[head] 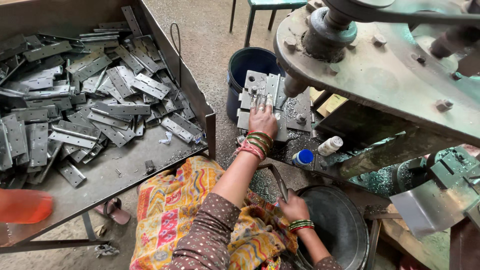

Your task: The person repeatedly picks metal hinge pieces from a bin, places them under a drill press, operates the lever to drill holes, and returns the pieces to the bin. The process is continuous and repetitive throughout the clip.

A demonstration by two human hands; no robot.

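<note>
My left hand (262,120) reaches forward and presses a grey metal hinge (272,90) flat onto the jig plate (295,112) of a drill press, right beside the spindle (292,85). Its fingers lie over the hinge and hold it in place. My right hand (293,206) sits lower, near my lap, and is closed around a thin metal lever (280,182) at the edge of a dark round basin (340,225). Both wrists wear red and green bangles.
A large metal tray (125,170) on the left holds several grey hinges (100,90). A blue bucket (245,62) stands behind the jig. A white bottle (330,146) and a blue-capped bottle (302,157) lie among metal shavings. The machine's heavy arm (390,75) overhangs the right.
</note>
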